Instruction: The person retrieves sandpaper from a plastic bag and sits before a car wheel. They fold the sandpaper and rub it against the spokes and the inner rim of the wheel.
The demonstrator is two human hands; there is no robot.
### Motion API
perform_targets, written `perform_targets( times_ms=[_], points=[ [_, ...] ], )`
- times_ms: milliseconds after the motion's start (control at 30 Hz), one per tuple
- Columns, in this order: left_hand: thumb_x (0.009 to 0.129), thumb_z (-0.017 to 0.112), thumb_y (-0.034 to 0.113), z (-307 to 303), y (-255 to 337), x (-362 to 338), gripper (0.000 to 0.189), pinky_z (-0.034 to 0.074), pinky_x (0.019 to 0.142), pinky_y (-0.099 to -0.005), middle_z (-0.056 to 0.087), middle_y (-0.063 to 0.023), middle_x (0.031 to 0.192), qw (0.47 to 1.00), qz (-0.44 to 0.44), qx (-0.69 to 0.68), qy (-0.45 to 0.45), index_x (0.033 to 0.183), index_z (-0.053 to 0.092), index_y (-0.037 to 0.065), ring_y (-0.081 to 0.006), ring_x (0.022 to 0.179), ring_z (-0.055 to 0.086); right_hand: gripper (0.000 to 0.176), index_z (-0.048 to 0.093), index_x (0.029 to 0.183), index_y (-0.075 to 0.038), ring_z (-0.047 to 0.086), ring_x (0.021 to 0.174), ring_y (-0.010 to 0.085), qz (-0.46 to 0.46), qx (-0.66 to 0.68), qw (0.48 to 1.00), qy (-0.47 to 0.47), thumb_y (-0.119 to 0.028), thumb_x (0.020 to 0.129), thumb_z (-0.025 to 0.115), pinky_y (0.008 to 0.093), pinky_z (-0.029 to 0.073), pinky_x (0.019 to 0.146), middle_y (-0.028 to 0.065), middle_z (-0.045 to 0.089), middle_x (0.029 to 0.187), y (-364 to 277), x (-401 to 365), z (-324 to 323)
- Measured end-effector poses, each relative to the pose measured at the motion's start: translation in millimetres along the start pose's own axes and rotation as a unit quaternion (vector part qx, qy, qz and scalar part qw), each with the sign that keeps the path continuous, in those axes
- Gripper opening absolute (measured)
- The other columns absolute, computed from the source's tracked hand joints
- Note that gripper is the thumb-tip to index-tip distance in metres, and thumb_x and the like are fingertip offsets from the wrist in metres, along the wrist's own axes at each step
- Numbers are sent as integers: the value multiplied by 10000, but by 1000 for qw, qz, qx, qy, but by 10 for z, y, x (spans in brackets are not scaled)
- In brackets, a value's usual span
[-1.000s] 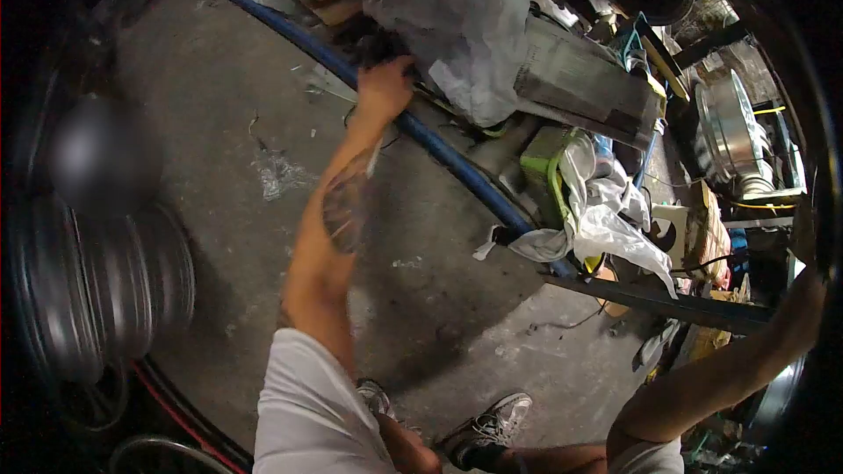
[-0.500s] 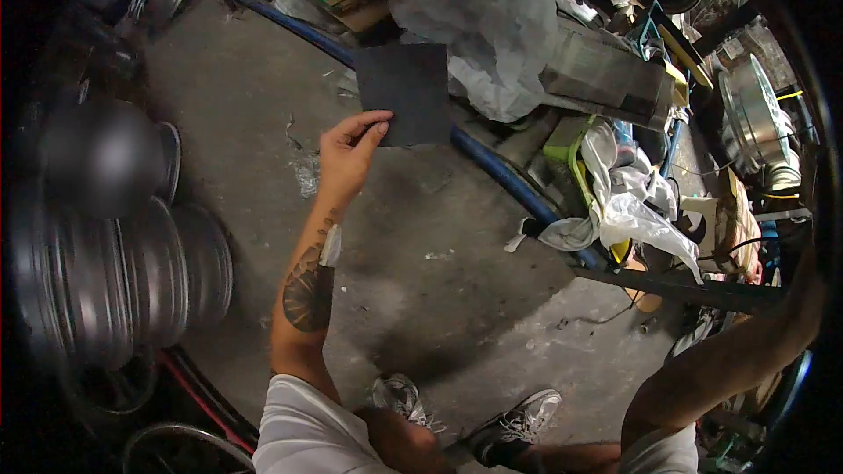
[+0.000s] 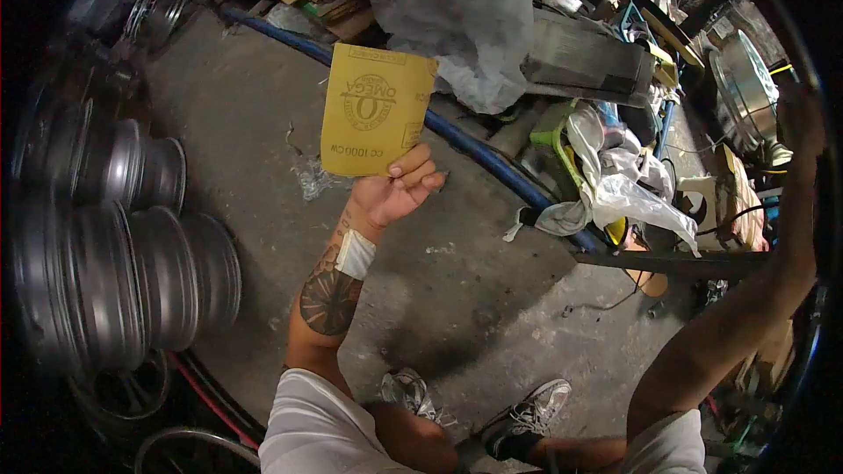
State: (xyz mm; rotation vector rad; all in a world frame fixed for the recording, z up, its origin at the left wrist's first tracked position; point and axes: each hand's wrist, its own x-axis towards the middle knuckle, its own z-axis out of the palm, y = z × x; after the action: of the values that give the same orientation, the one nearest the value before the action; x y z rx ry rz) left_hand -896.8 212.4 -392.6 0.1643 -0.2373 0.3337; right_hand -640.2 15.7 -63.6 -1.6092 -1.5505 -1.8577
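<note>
You are holding a sandpaper sheet (image 3: 378, 110) up in front of you with your left hand (image 3: 397, 193), above the concrete floor (image 3: 457, 298) and in front of the blue pipe (image 3: 492, 167) that is running across the clutter. The yellow printed backing is facing you and the sheet is standing nearly upright, tilting slightly. Your fingers (image 3: 411, 168) are closing in a pinch on its lower right corner, thumb lying on the backing and the others curling behind; nothing else is touching the sheet.

Your right arm (image 3: 729, 333) is reaching off to the right, and your right hand (image 3: 795, 123) is blurring into the dark edge of the view, so I cannot tell whether it is open or gripping anything.

Judging from how it is standing from one corner without drooping, the sheet is looking very light and thin, with just enough stiffness to stay flat. It is probably going to bend easily and take a crease or tear if you are folding it sharply. The backing is likely the smoother face, while the hidden abrasive face should be giving your fingers plenty of bite, so slipping is looking unlikely. A light pinch at a corner or along an edge is seeming enough; squeezing the middle would only be buckling it.

Stacked wheel rims (image 3: 132, 246) are lying well apart on your left, and crumpled plastic sheeting (image 3: 465, 17) is sitting just behind the sheet
</note>
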Motion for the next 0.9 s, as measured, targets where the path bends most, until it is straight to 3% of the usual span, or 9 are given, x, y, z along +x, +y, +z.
perform_targets(
  times_ms=[167, 233, 300, 400, 500, 533, 633, 833, 900],
  points=[
    [1065, 523, 284, -15, -37, -70, 176, 399, 823, -301, 400, 67, 708, 998, -5, 54, 26, 1142, 570, 133, -74, 616, 373, 180, 710, 894, -93, 615, 699, 189, -115, 81, 984, -108, -104, 847, 537, 384, 508, 759, 54, 647, 879, 460, 6, -114],
    [1043, 581, 295, 30, -75, -36, 201, 430, 817, -309, 425, 72, 716, 977, -48, 196, 65, 1156, 564, 130, -74, 623, 405, 182, 713, 1007, -42, 662, 807, 182, 16, 74, 983, -167, -139, 905, 597, 343, 518, 811, 67, 690, 976, 279, 72, -269],
    [992, 682, 282, 166, -158, -88, 302, 462, 790, -321, 452, 72, 725, 882, -111, 439, 132, 1205, 554, 111, -75, 629, 442, 320, 718, 1104, 59, 726, 1011, 211, 280, 69, 945, -157, -224, 959, 682, 331, 547, 919, 136, 764, 1114, -170, -46, -284],
    [948, 735, 330, -88, -228, -192, 396, 474, 750, -382, 476, 50, 748, 880, -260, 393, 54, 1207, 569, 81, -111, 646, 471, 277, 685, 1164, 16, 657, 1144, 213, 268, 238, 931, -61, -129, 933, 637, 334, 517, 979, 132, 711, 1235, -254, -124, -421],
    [929, 763, 271, -232, -435, -275, 440, 477, 759, -385, 463, 49, 742, 923, -233, 293, -85, 1259, 556, 67, -102, 656, 459, 506, 627, 1315, -61, 600, 1225, 323, 172, 532, 786, -265, -177, 850, 789, 441, 462, 1056, 135, 644, 1317, -742, -519, -747],
    [923, 759, 218, -31, -508, -309, 450, 492, 787, -389, 482, 49, 740, 916, -211, 332, -80, 1284, 547, 53, -100, 654, 459, 600, 608, 1365, -87, 581, 1252, 359, 146, 577, 723, -349, -194, 822, 840, 477, 444, 1082, 136, 622, 1345, -969, -722, -810],
    [917, 753, 174, -100, -649, -343, 435, 520, 792, -366, 556, 22, 805, 878, -354, 309, 87, 1279, 554, 38, -125, 695, 546, 622, 578, 1413, -84, 570, 1293, 327, 73, 532, 701, -470, -118, 838, 814, 475, 405, 1118, 80, 653, 1356, -1388, -1290, -991],
    [1024, 617, 327, -680, -736, -509, 549, 564, 923, -374, 654, -129, 1253, 878, -395, 270, 16, 1445, 461, 12, -240, 998, 706, 444, 642, 1330, -68, 724, 777, 221, 462, 574, 527, -424, -69, 897, 744, 330, 564, 750, 94, 746, 861, -1585, -1659, -1019],
    [1046, 571, 390, -386, -755, -438, 598, 537, 1007, -418, 632, -160, 1354, 862, -398, 308, 64, 1485, 433, 8, -267, 1075, 702, 459, 629, 1356, -75, 718, 716, 209, 497, 578, 508, -402, -35, 906, 713, 315, 562, 689, 139, 750, 875, -1608, -1900, -888]
  ],
)
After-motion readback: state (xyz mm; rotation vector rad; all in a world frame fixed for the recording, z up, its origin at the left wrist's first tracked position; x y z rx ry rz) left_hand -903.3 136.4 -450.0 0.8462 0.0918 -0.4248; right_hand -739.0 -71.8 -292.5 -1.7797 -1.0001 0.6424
